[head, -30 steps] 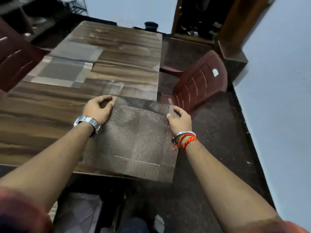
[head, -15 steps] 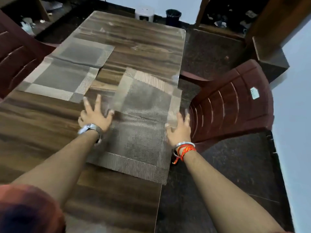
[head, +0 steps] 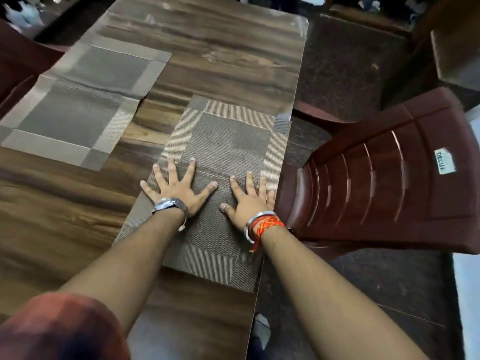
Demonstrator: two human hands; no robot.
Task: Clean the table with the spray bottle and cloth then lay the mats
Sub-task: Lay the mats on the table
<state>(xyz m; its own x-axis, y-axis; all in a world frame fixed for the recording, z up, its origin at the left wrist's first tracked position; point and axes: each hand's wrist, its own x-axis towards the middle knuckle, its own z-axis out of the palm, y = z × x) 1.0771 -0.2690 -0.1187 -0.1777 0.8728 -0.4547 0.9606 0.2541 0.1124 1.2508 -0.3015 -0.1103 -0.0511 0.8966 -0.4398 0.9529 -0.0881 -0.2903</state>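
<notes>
A brown woven mat (head: 228, 141) with lighter borders lies unfolded and flat along the right edge of the wooden table (head: 65, 211). My left hand (head: 176, 185) presses on its middle with fingers spread. My right hand (head: 250, 196) lies flat beside it, nearer the table's right edge. Two more mats lie on the left side: one nearer (head: 67, 120), one farther (head: 114, 66), their edges meeting. No spray bottle or cloth is in view.
A dark red plastic chair (head: 389, 183) stands close against the table's right edge beside the mat. Another dark red chair (head: 15, 63) is at the far left. Dark floor (head: 350, 63) lies to the right, with clutter beyond the table's far end.
The mat, folded in both hands a second ago, has been opened out flat on the table. Both hands have let go of its edges and now press on it.
</notes>
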